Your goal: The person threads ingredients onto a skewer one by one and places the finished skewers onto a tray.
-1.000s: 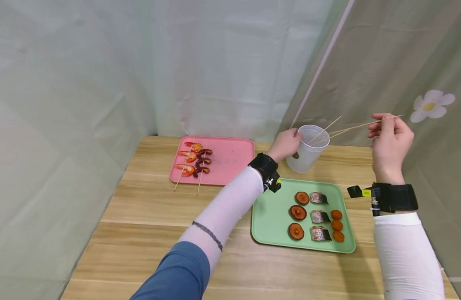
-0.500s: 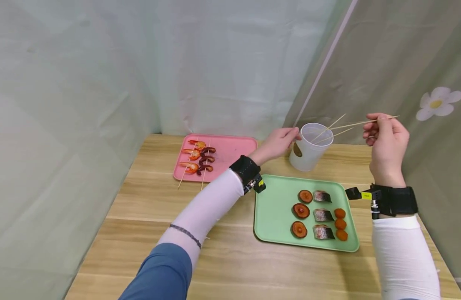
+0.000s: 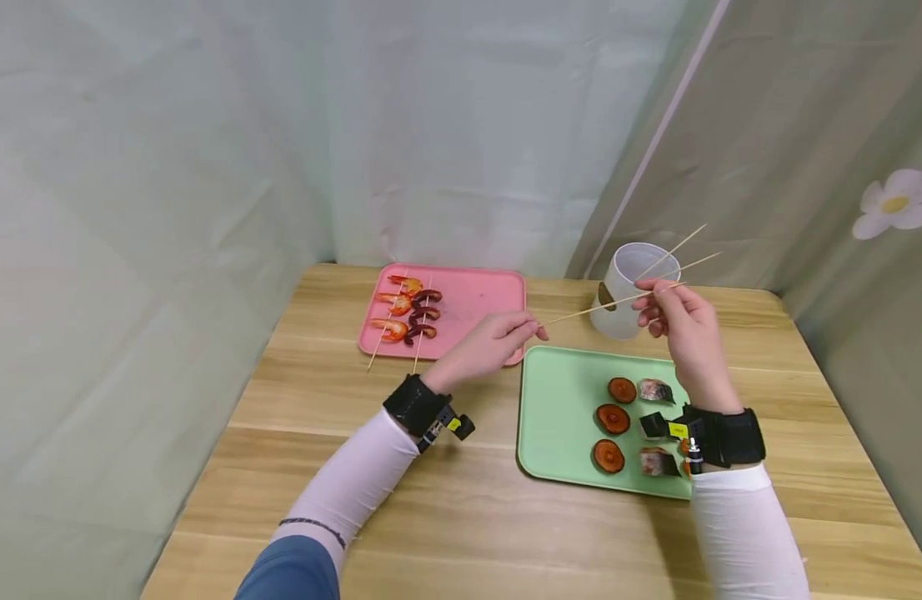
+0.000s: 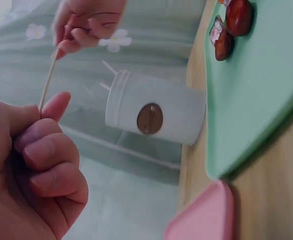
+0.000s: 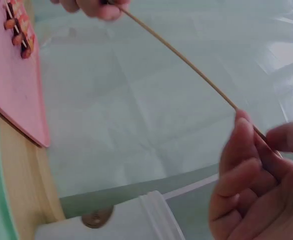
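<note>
A thin wooden skewer [image 3: 581,313] stretches between both hands, above the back of the green tray [image 3: 554,417]. My left hand [image 3: 491,343] pinches one end between thumb and index finger, its other fingers curled, as the left wrist view shows. Near the opposite end my right hand [image 3: 686,333] pinches the same skewer [image 5: 181,56] between thumb and fingers. Just behind the right hand stands a translucent white cup [image 3: 617,323] with a brown oval mark and two more skewers [image 3: 682,242] leaning in it.
On the green tray lie mushroom caps [image 3: 613,419], fish chunks [image 3: 659,462] and orange pieces, partly hidden by the right wrist. A pink tray [image 3: 487,296] at the back left bears skewered shrimp [image 3: 390,330] and skewered brown curled pieces [image 3: 423,314]. Curtains hang behind the wooden table.
The left hand has left the cup, moved left and forward to the person, and taken the skewer's end. The right hand has drawn the skewer from the cup and moved left and lower.
</note>
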### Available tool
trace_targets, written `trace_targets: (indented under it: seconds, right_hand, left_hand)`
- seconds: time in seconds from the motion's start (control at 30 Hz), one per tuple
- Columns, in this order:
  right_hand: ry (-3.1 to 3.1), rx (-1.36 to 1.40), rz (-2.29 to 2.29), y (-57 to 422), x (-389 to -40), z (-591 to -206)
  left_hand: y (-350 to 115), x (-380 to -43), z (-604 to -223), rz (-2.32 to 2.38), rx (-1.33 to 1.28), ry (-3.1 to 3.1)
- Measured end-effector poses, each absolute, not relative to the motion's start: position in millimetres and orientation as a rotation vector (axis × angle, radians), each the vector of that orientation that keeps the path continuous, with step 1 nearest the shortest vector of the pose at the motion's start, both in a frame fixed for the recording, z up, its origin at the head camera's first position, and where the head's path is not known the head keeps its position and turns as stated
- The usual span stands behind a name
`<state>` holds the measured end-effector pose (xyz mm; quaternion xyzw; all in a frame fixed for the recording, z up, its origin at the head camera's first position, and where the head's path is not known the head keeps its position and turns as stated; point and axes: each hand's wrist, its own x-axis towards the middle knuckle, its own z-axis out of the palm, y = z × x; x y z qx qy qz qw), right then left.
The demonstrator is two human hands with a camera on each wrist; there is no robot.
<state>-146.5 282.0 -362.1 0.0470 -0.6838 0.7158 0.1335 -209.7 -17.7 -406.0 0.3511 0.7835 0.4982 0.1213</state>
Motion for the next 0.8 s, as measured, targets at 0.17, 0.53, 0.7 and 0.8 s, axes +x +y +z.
trace_targets:
  seconds: [0.17,0.53,0.7,0.8]
  right_hand:
    - [-2.241,0.182,1.966,277.1,-139.5,-375.2]
    - [-3.031,0.454,1.285,283.4,-113.1,-395.2]
    - [-3.276,0.56,1.115,276.8,-95.0,-409.0]
    - [-3.372,0.454,1.068,271.5,-81.5,-414.3]
  left_hand:
    - [-43.6,-197.7,-420.3,1.469,0.947,2.373]
    - [-87.5,-193.4,-428.0,1.7,0.797,2.253]
    - [-100.9,-194.7,-425.9,1.688,0.73,2.276]
    - [-104.4,-196.4,-424.0,1.669,0.73,2.276]
